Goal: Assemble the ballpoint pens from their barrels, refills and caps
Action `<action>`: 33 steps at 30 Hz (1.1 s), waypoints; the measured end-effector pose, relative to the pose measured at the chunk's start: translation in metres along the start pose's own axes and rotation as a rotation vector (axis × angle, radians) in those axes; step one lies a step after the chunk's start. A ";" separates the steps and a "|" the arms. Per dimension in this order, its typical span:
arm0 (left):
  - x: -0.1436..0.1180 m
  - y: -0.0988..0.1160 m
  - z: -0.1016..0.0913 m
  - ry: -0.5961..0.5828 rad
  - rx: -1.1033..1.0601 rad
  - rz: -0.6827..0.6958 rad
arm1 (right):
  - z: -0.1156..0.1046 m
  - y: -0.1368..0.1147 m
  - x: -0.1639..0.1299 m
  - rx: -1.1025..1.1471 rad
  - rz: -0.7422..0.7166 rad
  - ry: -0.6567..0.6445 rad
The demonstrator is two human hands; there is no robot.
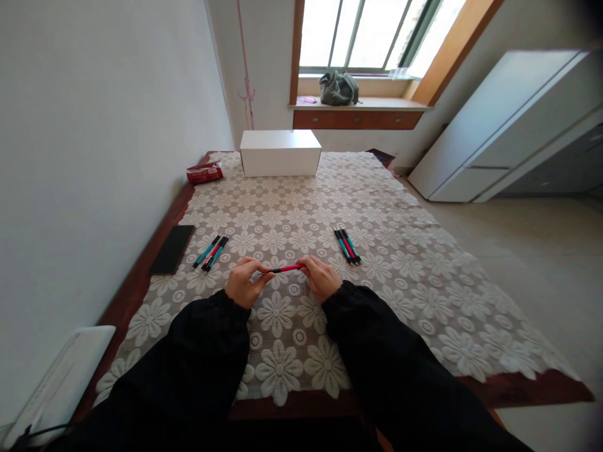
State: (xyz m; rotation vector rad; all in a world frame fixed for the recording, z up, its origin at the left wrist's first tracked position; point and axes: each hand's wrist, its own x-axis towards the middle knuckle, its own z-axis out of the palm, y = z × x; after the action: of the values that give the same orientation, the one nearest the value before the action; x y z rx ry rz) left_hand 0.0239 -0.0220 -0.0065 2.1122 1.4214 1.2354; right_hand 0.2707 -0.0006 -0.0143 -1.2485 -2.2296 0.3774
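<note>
Between my two hands a red pen (288, 268) with a dark end lies nearly level, just above the lace tablecloth. The fingers of my left hand (245, 282) pinch its dark end. At the other end, my right hand (321, 277) is closed on it, its fingertips partly hidden. To the left, a small group of teal and red pens (215, 253) rests on the cloth. Several more pens (347, 245), teal and red with black ends, lie side by side beyond my right hand.
A dark flat rectangular object (173, 250) lies near the left table edge. Farther back are a red packet (205, 172) and a white box (281, 161). The flower-patterned tablecloth (277, 367) covers the table. A wall runs close along the left, where a white device (63, 383) stands.
</note>
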 end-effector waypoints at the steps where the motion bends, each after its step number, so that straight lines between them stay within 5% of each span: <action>1: 0.000 0.000 0.000 -0.009 -0.003 -0.010 | 0.002 0.000 0.000 0.038 -0.002 0.007; 5: 0.000 -0.001 -0.001 -0.014 0.006 -0.043 | 0.005 0.000 0.000 0.107 -0.029 0.054; 11: 0.001 -0.002 -0.001 -0.012 0.039 -0.062 | -0.006 0.003 0.003 -0.161 -0.136 -0.041; 17: 0.018 -0.010 -0.024 0.002 0.366 -0.061 | -0.031 0.015 0.007 -0.395 0.158 -0.112; 22: 0.032 -0.026 -0.059 0.032 0.697 -0.291 | -0.053 0.022 0.008 -0.569 0.472 -0.117; 27: 0.036 -0.039 -0.081 -0.081 0.818 -0.468 | -0.062 0.029 0.009 -0.572 0.609 -0.120; 33: 0.033 -0.044 -0.080 -0.172 0.830 -0.506 | -0.067 0.037 0.008 -0.571 0.691 -0.112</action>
State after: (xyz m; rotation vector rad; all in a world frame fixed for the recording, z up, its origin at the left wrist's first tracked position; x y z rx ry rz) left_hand -0.0611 0.0110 0.0268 1.9817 2.4521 0.2646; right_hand 0.3326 0.0246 0.0249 -2.3566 -1.9914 0.0454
